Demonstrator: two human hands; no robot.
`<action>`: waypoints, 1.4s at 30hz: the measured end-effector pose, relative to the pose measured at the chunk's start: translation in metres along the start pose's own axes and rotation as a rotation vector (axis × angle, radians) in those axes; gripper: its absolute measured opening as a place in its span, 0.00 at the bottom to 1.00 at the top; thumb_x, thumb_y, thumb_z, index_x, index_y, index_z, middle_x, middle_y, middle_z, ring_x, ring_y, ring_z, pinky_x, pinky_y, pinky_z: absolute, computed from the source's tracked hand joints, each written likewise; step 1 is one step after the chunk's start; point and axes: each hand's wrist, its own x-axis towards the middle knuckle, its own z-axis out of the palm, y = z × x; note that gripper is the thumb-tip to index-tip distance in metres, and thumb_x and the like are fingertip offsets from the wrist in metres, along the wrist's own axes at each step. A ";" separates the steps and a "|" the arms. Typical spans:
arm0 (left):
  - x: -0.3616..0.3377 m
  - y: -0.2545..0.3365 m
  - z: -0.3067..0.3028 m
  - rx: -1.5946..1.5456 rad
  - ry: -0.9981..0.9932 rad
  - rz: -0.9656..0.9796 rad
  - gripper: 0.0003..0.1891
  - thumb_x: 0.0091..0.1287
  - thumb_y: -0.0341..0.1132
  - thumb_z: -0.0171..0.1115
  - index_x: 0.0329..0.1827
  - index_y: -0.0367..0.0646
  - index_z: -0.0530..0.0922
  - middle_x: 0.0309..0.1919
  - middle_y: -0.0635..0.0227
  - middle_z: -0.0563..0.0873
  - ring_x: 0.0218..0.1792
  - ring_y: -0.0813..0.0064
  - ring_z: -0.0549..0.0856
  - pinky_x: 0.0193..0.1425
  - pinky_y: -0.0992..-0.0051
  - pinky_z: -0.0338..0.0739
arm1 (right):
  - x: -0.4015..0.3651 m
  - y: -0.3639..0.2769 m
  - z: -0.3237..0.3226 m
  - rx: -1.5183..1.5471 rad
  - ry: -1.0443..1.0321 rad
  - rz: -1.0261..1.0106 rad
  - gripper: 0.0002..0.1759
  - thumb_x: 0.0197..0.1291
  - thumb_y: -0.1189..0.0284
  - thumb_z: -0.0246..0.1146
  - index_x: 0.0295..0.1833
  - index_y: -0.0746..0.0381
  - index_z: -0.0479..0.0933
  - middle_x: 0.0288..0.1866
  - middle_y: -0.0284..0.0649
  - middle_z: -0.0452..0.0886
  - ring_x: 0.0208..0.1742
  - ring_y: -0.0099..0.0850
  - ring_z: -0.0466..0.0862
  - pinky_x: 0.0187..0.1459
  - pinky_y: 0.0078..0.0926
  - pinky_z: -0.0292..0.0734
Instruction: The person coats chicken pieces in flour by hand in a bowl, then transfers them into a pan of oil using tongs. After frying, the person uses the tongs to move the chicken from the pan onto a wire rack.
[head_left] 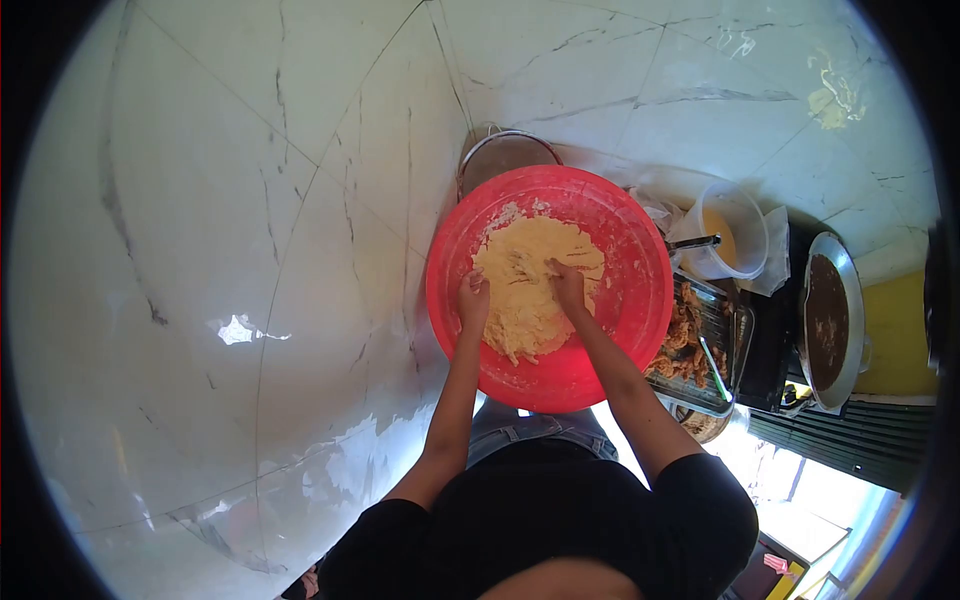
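A wide red basin [640, 290] holds a mound of pale yellow flour [530, 250], with clumps and finger-like ridges towards its near edge. At the left side of the mound is my left hand [474, 294], its fingers curled in at the flour. My right hand [566, 284] is on the right part of the mound, fingertips bent into the flour. Whatever either hand grips is too small or too covered to make out. White powder is smeared on the basin's inner wall.
Right of the basin, a tray [720, 400] holds fried pieces [685, 335] and green-handled tongs [715, 368]. Behind it stands a clear plastic tub [750, 232] with yellowish liquid. Farther right is a metal pan [848, 290] of dark oil. A round metal-rimmed container [505, 155] stands behind the basin.
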 end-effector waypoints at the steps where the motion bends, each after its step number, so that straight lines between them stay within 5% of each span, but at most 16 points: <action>1: 0.000 0.001 0.001 -0.001 0.002 0.007 0.13 0.59 0.29 0.55 0.47 0.38 0.74 0.40 0.64 0.81 0.42 0.74 0.79 0.50 0.74 0.73 | 0.006 -0.002 0.005 0.054 0.023 0.035 0.24 0.51 0.84 0.57 0.57 0.68 0.69 0.57 0.44 0.73 0.59 0.29 0.72 0.58 0.22 0.64; 8: -0.004 0.014 0.000 0.013 -0.009 -0.010 0.12 0.59 0.30 0.55 0.47 0.39 0.75 0.38 0.64 0.81 0.40 0.74 0.80 0.47 0.74 0.73 | 0.027 0.006 0.044 0.296 0.058 -0.246 0.28 0.52 0.84 0.57 0.62 0.67 0.64 0.61 0.47 0.69 0.60 0.31 0.71 0.59 0.22 0.64; 11: -0.007 0.022 0.001 0.004 -0.035 -0.076 0.13 0.59 0.29 0.55 0.47 0.40 0.75 0.39 0.64 0.81 0.40 0.74 0.79 0.48 0.74 0.73 | 0.025 -0.007 0.050 -0.141 -0.094 -0.271 0.29 0.54 0.85 0.52 0.64 0.67 0.59 0.66 0.49 0.62 0.66 0.38 0.64 0.63 0.27 0.60; 14: -0.007 0.023 0.002 0.003 -0.058 -0.095 0.13 0.60 0.29 0.57 0.48 0.36 0.74 0.41 0.66 0.80 0.41 0.78 0.79 0.48 0.79 0.71 | 0.027 -0.001 0.063 -0.593 -0.084 -0.524 0.33 0.51 0.87 0.47 0.66 0.67 0.55 0.68 0.50 0.56 0.69 0.39 0.58 0.65 0.31 0.56; 20: -0.009 0.023 0.004 -0.031 -0.068 -0.061 0.13 0.59 0.29 0.55 0.48 0.40 0.75 0.40 0.66 0.80 0.42 0.74 0.78 0.50 0.74 0.72 | 0.033 -0.011 0.068 -0.654 -0.108 -0.529 0.30 0.53 0.83 0.43 0.66 0.65 0.55 0.71 0.49 0.49 0.71 0.42 0.51 0.68 0.38 0.46; 23: -0.008 0.020 0.004 -0.022 -0.083 -0.115 0.13 0.59 0.29 0.55 0.47 0.40 0.75 0.41 0.66 0.81 0.43 0.74 0.78 0.50 0.74 0.72 | 0.033 0.000 0.066 -0.838 -0.278 -0.508 0.28 0.55 0.81 0.45 0.65 0.67 0.57 0.71 0.49 0.49 0.71 0.43 0.51 0.67 0.38 0.48; 26: -0.008 0.019 0.004 -0.037 -0.098 -0.132 0.13 0.59 0.29 0.55 0.47 0.39 0.75 0.41 0.66 0.81 0.42 0.74 0.79 0.50 0.74 0.72 | 0.051 -0.003 0.061 -0.522 -0.309 -0.474 0.26 0.57 0.79 0.49 0.64 0.67 0.59 0.70 0.50 0.51 0.70 0.44 0.53 0.67 0.38 0.49; 29: -0.005 0.003 0.008 -0.053 -0.093 -0.126 0.12 0.59 0.29 0.55 0.46 0.39 0.75 0.41 0.66 0.81 0.41 0.75 0.79 0.49 0.74 0.72 | 0.057 0.000 0.032 -0.463 0.127 -0.461 0.25 0.58 0.75 0.53 0.62 0.66 0.62 0.68 0.50 0.55 0.69 0.43 0.56 0.66 0.41 0.51; 32: -0.006 0.002 0.008 -0.055 -0.111 -0.096 0.12 0.59 0.29 0.55 0.46 0.39 0.75 0.41 0.66 0.81 0.41 0.74 0.79 0.49 0.74 0.72 | 0.041 0.002 0.022 -0.674 0.298 -0.276 0.22 0.57 0.75 0.54 0.59 0.63 0.66 0.65 0.50 0.61 0.67 0.43 0.60 0.65 0.38 0.53; 35: -0.006 0.004 0.010 -0.080 -0.117 -0.061 0.13 0.59 0.29 0.55 0.47 0.39 0.75 0.42 0.66 0.81 0.42 0.74 0.80 0.50 0.74 0.72 | 0.025 0.008 0.013 -0.522 0.007 -0.368 0.23 0.56 0.78 0.54 0.60 0.64 0.66 0.64 0.51 0.63 0.65 0.42 0.63 0.64 0.32 0.55; 38: -0.009 0.011 0.010 -0.055 -0.123 -0.047 0.13 0.60 0.28 0.57 0.47 0.34 0.74 0.41 0.64 0.81 0.40 0.80 0.79 0.44 0.82 0.72 | 0.037 0.020 0.012 -0.267 -0.272 -0.090 0.26 0.56 0.77 0.55 0.62 0.62 0.64 0.65 0.50 0.62 0.67 0.41 0.61 0.64 0.30 0.56; 40: -0.009 0.004 0.010 -0.046 -0.141 -0.072 0.13 0.59 0.28 0.56 0.47 0.37 0.74 0.42 0.64 0.81 0.41 0.76 0.79 0.48 0.78 0.72 | 0.030 -0.032 0.014 -0.125 -0.270 0.131 0.28 0.55 0.78 0.56 0.64 0.60 0.62 0.67 0.48 0.59 0.68 0.41 0.58 0.64 0.28 0.56; 42: -0.006 0.001 0.013 -0.060 -0.146 -0.087 0.13 0.59 0.29 0.55 0.47 0.38 0.75 0.43 0.65 0.81 0.42 0.74 0.80 0.49 0.76 0.72 | 0.028 -0.050 0.031 -0.174 -0.241 0.014 0.30 0.55 0.79 0.55 0.65 0.59 0.60 0.68 0.47 0.56 0.69 0.41 0.56 0.64 0.29 0.56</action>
